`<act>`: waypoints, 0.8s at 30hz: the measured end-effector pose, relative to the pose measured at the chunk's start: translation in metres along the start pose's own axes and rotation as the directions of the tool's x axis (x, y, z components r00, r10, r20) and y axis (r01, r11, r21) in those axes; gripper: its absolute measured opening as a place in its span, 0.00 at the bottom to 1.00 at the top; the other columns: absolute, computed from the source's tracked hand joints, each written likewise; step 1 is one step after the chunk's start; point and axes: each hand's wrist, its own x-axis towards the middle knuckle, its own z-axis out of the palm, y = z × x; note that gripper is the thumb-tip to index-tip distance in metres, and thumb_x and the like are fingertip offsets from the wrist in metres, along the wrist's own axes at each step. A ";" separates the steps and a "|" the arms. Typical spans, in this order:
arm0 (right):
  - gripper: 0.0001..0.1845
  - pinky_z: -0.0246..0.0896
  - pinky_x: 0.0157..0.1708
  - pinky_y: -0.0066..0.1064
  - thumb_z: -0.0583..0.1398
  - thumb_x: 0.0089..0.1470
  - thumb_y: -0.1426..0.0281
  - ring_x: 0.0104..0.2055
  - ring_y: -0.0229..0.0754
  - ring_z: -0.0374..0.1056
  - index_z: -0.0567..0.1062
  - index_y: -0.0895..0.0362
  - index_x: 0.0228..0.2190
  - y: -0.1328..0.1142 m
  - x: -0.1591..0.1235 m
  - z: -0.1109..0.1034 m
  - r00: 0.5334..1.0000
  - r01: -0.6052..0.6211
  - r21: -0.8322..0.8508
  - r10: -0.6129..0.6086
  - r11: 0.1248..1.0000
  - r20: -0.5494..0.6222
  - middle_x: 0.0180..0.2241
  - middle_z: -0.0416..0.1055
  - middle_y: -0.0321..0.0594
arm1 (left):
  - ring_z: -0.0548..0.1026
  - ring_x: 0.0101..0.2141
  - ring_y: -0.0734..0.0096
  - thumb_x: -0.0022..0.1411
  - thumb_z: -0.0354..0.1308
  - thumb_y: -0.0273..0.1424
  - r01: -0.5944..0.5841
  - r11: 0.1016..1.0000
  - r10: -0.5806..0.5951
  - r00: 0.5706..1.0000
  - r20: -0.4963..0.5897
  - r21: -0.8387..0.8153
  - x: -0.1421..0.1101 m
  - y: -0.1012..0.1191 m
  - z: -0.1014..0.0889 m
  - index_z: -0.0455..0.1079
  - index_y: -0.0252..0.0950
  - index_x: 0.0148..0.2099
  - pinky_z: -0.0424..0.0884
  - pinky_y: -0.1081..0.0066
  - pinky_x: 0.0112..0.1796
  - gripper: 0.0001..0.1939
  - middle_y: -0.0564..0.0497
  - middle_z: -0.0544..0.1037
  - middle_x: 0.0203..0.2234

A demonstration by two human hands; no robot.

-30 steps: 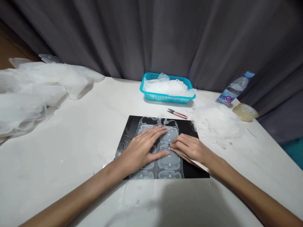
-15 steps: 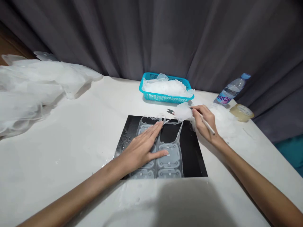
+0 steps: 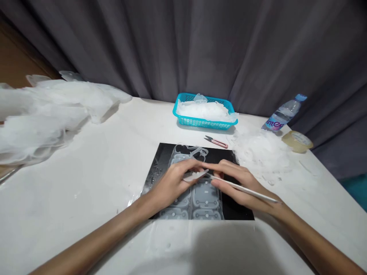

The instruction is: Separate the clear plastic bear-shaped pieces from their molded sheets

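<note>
My left hand (image 3: 173, 182) is closed on a small translucent white piece (image 3: 195, 175), pinched above the sheet. A thin white pen-like tool (image 3: 246, 188) lies in my right hand (image 3: 239, 181); its tip is close to that piece, and the fingers of both hands meet there. Below them, a translucent moulded sheet (image 3: 205, 194) with rounded rectangular shapes rests on a black mat (image 3: 237, 210). Loose curled strips (image 3: 197, 152) stick out at the sheet's far end. My left hand covers part of the sheet.
Pink-handled thread snips (image 3: 218, 143) lie beyond the mat. Behind them stands a turquoise basket (image 3: 206, 123) of white pieces. At right are a heap of translucent scraps (image 3: 262, 151), a tape roll (image 3: 297, 142) and a water bottle (image 3: 282, 116). A large pile of translucent sheets (image 3: 63, 110) sits at left.
My right hand has come back from the scrap heap to my left hand, the tool still in it. My left hand has lifted from lying flat and now pinches a piece. The snips are uncovered.
</note>
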 end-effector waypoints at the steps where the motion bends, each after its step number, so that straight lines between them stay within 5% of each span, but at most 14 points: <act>1: 0.21 0.68 0.44 0.34 0.57 0.71 0.67 0.40 0.41 0.69 0.72 0.47 0.62 0.003 -0.002 -0.001 0.999 -0.013 -0.008 0.013 1.000 -0.040 0.38 0.72 0.38 | 0.80 0.46 0.64 0.75 0.57 0.37 -0.010 1.000 0.010 1.000 0.008 -0.030 0.001 0.000 0.000 0.76 0.42 0.55 0.74 0.66 0.49 0.11 0.49 0.82 0.46; 5: 0.15 0.67 0.45 0.36 0.55 0.71 0.71 0.41 0.42 0.69 0.78 0.51 0.53 0.025 -0.005 0.002 0.961 0.024 -0.168 -0.069 0.985 -0.267 0.37 0.71 0.40 | 0.79 0.42 0.65 0.73 0.59 0.34 -0.024 0.994 0.020 0.999 -0.030 -0.103 0.002 0.003 -0.001 0.79 0.39 0.48 0.73 0.67 0.46 0.09 0.49 0.83 0.41; 10: 0.14 0.69 0.41 0.39 0.63 0.66 0.68 0.41 0.46 0.69 0.76 0.56 0.52 0.039 -0.005 0.028 0.957 0.147 -0.342 -0.220 0.928 -0.187 0.38 0.74 0.44 | 0.80 0.41 0.65 0.72 0.61 0.36 0.032 0.985 -0.038 0.999 -0.034 -0.168 0.001 0.010 -0.003 0.81 0.38 0.45 0.72 0.68 0.46 0.09 0.49 0.84 0.40; 17: 0.08 0.67 0.40 0.38 0.58 0.69 0.74 0.38 0.45 0.68 0.77 0.55 0.44 0.034 0.000 0.046 0.946 0.107 -0.369 -0.208 0.923 -0.247 0.35 0.73 0.42 | 0.79 0.41 0.64 0.70 0.62 0.44 0.240 0.955 -0.259 0.962 -0.090 -0.174 0.002 0.009 -0.005 0.80 0.38 0.42 0.70 0.69 0.42 0.15 0.51 0.84 0.40; 24: 0.05 0.66 0.41 0.38 0.59 0.68 0.73 0.37 0.45 0.68 0.75 0.57 0.43 0.035 0.001 0.047 0.944 0.083 -0.389 -0.197 0.917 -0.264 0.35 0.72 0.42 | 0.77 0.42 0.65 0.69 0.62 0.44 0.247 0.938 -0.278 0.955 -0.104 -0.245 0.004 0.009 -0.008 0.78 0.37 0.43 0.69 0.69 0.44 0.14 0.51 0.82 0.39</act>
